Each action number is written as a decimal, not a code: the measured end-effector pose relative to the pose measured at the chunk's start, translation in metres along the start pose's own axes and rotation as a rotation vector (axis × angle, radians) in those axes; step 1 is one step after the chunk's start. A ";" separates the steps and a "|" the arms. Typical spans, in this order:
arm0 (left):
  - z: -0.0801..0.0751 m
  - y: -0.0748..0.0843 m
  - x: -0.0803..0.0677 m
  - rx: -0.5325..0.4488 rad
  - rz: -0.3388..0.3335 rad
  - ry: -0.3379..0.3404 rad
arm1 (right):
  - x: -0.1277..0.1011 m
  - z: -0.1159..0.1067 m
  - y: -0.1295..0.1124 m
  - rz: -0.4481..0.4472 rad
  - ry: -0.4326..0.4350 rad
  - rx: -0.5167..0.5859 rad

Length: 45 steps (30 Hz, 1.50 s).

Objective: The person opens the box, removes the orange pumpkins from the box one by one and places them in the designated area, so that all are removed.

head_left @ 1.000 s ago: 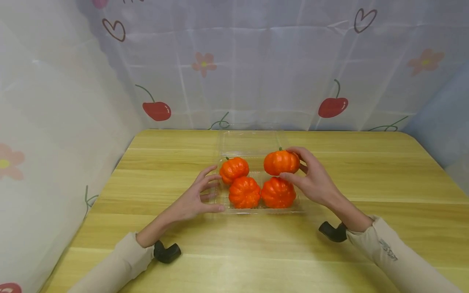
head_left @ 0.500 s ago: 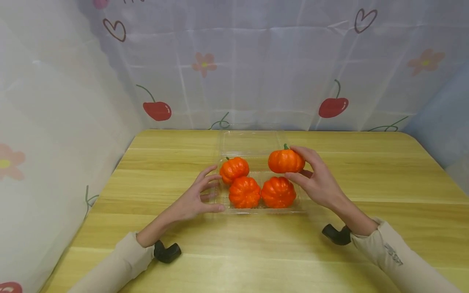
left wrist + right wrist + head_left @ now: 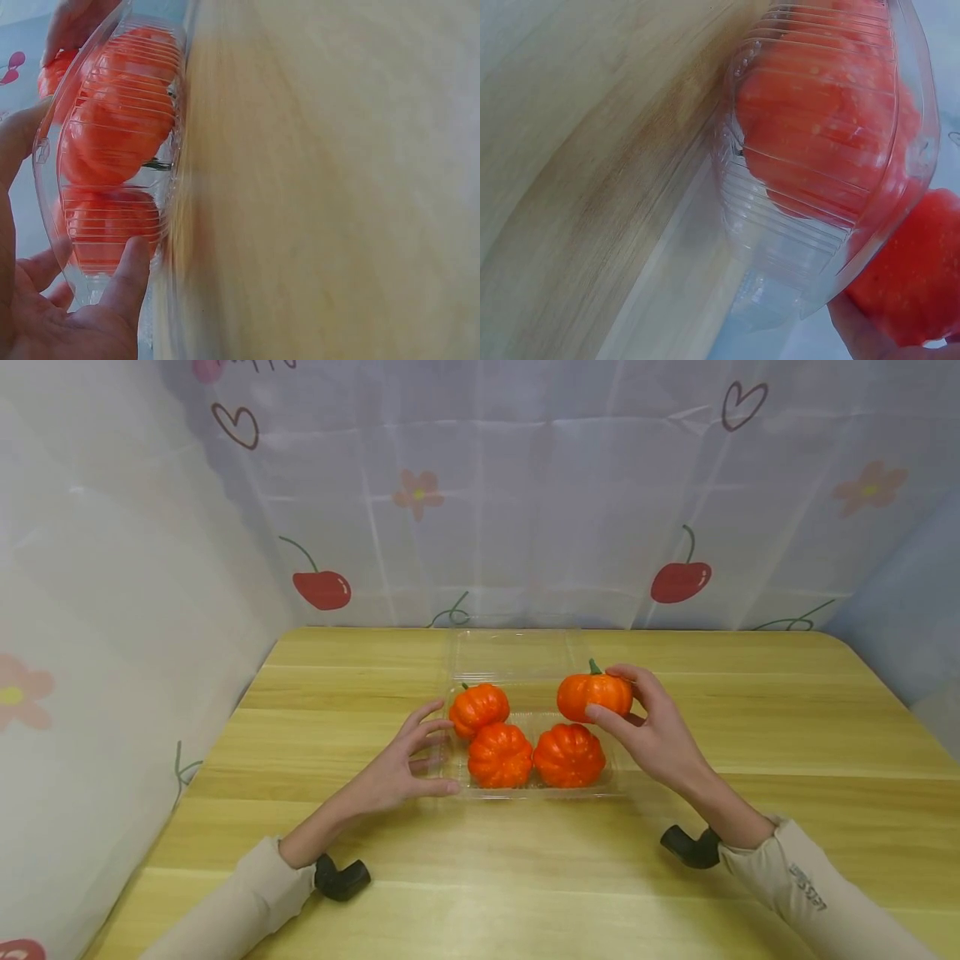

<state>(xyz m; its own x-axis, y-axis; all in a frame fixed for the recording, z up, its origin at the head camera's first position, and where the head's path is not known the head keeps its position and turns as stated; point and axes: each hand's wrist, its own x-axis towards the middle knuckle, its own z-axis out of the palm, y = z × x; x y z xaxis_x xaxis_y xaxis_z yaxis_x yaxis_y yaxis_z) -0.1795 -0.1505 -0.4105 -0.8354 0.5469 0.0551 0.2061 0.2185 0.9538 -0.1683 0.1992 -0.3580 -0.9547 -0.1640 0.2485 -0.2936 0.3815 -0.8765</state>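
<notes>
My right hand (image 3: 652, 735) holds an orange pumpkin (image 3: 595, 695) with a green stem, its thumb on the near side. The pumpkin is raised over the back right of a clear plastic clamshell box (image 3: 542, 792). Inside the box sit three more orange pumpkins: one at back left (image 3: 480, 708), one at front left (image 3: 500, 757) and one at front right (image 3: 569, 757). My left hand (image 3: 397, 767) rests at the box's left side, fingers spread. In the left wrist view its fingertips (image 3: 133, 259) lie against the ribbed wall. The right wrist view shows the held pumpkin (image 3: 911, 274) beyond the rim.
The box's clear lid (image 3: 517, 652) lies folded back behind it, near the table's rear edge. A light wooden table (image 3: 487, 877) spreads around the box. Behind stands a cloth backdrop (image 3: 525, 493) printed with cherries, hearts and flowers. Black wrist mounts (image 3: 342, 878) hang below both wrists.
My right hand has carried the pumpkin slightly up and to the right, then a little lower, its thumb now overlapping the pumpkin's near side. The left hand and the three pumpkins have stayed put.
</notes>
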 end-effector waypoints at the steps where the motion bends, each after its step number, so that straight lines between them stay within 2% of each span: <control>1: 0.000 0.000 0.000 -0.002 -0.001 -0.001 | 0.000 0.000 0.000 0.000 0.009 0.005; 7: 0.000 -0.001 -0.001 -0.001 -0.003 0.000 | -0.001 0.000 0.000 0.000 0.035 0.008; 19: 0.000 0.000 0.000 0.003 -0.009 0.005 | -0.005 -0.003 0.001 0.008 0.018 -0.009; 28: 0.000 0.000 0.000 0.001 -0.005 0.003 | -0.007 -0.008 0.006 0.010 0.031 -0.073; 39: -0.001 0.000 0.001 -0.002 0.002 -0.002 | -0.010 -0.024 0.014 0.030 0.050 -0.060; 45: -0.001 0.000 0.000 -0.010 -0.001 -0.002 | -0.008 -0.034 0.023 0.087 0.081 -0.138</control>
<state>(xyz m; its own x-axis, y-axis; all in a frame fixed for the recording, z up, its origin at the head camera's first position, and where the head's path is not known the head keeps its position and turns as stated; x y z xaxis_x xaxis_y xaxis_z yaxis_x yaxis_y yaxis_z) -0.1797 -0.1512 -0.4106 -0.8346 0.5483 0.0534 0.1999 0.2110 0.9568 -0.1694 0.2402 -0.3658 -0.9759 -0.0537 0.2116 -0.2087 0.5132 -0.8325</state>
